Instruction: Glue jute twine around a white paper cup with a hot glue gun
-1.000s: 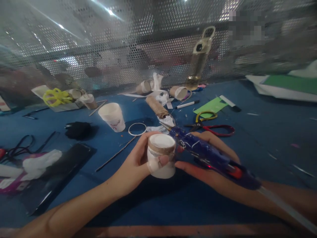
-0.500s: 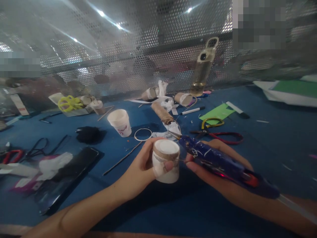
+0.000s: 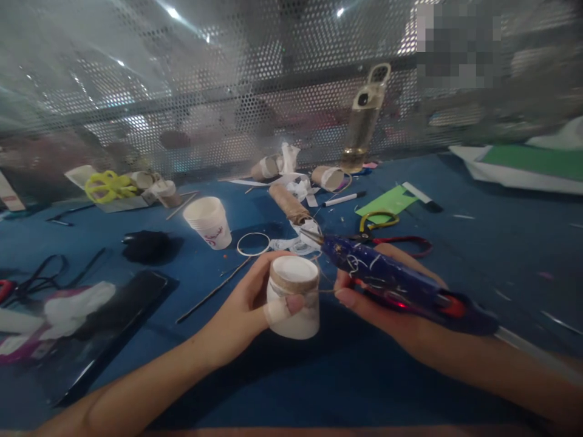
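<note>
My left hand [image 3: 255, 294] is closed around an upturned white paper cup [image 3: 294, 325], its bandaged thumb pressing on the near side. Brown twine [image 3: 296, 280] is wound round the cup just below its top end. From there a loose strand runs right to the thumb and fingertip of my right hand [image 3: 382, 315]. That same hand also grips a dark blue glue gun [image 3: 387, 273], with a small red light glowing on it. The gun's metal nozzle points up and left, above and apart from the cup.
Stacked paper cups [image 3: 209, 224], a twine roll [image 3: 288, 205], a hoop [image 3: 253, 244] and red-and-yellow-handled pliers [image 3: 395, 233] lie beyond my hands. At left are a black phone [image 3: 104, 340] and yellow scissors [image 3: 109, 187]. A bottle [image 3: 364, 130] stands by the perforated metal screen [image 3: 218, 97].
The camera view has turned slightly right, so the table's things sit further left. Both hands keep their holds, and the strand between them shows more plainly.
</note>
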Available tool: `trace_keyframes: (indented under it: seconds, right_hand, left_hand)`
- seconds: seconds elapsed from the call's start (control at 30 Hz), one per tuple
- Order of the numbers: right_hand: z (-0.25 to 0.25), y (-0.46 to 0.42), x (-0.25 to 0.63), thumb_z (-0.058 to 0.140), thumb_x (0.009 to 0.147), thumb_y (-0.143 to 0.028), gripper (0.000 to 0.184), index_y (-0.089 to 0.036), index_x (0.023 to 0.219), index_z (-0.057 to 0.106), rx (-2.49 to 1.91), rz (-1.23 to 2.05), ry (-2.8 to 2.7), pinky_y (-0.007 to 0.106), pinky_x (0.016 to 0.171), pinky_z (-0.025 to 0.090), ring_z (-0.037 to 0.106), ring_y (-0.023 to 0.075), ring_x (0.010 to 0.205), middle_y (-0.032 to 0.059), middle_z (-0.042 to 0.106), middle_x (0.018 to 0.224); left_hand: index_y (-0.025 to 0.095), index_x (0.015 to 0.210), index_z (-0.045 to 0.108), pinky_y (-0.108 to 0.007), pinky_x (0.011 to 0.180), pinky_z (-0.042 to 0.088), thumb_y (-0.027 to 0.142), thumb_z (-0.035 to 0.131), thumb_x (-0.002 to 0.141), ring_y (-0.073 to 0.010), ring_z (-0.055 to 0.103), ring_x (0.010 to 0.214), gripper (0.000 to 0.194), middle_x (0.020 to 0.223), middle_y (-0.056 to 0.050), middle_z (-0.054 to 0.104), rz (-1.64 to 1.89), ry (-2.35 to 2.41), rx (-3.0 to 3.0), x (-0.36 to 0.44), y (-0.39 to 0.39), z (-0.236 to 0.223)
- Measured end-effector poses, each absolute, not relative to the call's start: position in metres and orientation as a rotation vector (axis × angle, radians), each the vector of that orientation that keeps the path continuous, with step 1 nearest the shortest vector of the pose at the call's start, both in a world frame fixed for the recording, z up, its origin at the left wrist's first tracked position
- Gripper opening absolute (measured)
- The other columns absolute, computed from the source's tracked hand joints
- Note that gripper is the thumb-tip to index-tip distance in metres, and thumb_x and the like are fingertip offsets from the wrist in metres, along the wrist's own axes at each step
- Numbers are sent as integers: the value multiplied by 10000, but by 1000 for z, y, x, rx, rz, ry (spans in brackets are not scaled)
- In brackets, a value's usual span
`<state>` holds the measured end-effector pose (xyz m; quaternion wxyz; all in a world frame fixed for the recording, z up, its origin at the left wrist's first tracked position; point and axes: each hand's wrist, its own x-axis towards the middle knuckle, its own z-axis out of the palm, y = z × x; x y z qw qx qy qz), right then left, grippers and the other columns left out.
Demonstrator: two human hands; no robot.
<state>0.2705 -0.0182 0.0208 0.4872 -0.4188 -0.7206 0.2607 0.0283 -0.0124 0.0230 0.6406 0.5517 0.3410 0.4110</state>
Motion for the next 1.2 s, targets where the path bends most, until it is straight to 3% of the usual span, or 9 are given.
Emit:
trace_keyframes:
  seconds: [0.23,0.47,0.7,1.2]
  right_hand:
    - [18,-17,273,792,915,-395,153,-298,882,678,-1056,754,-1716,286,634,585,675,151,713,-40,695,842]
    - [21,-10,277,775,922,-489,199,-308,898,698,-1094,818,-1802,373,767,629,699,191,759,-19,749,873]
    - [26,-10,272,756,905,-491,245,-273,833,669,-1123,905,-1759,338,709,621,654,161,690,-29,715,834]
    - [24,-10,269,796,874,-398,192,-294,842,638,-1074,996,-1655,343,745,643,705,202,780,-15,721,828]
  left_hand:
    - [341,1234,709,-311,941,515,400,872,873,-197,650,1085,400,1178,1,731,919,775,1267,27,-12,18]
    - [307,1248,704,-362,994,509,367,858,877,-247,654,1134,407,1208,-35,736,929,783,1266,26,-12,14]
    - [299,1236,700,-329,949,520,343,867,868,-225,653,1087,406,1186,-32,729,906,771,1249,28,-11,16]
    - [297,1242,691,-323,922,508,389,850,876,-240,637,1085,409,1175,-44,701,884,746,1295,28,-11,14]
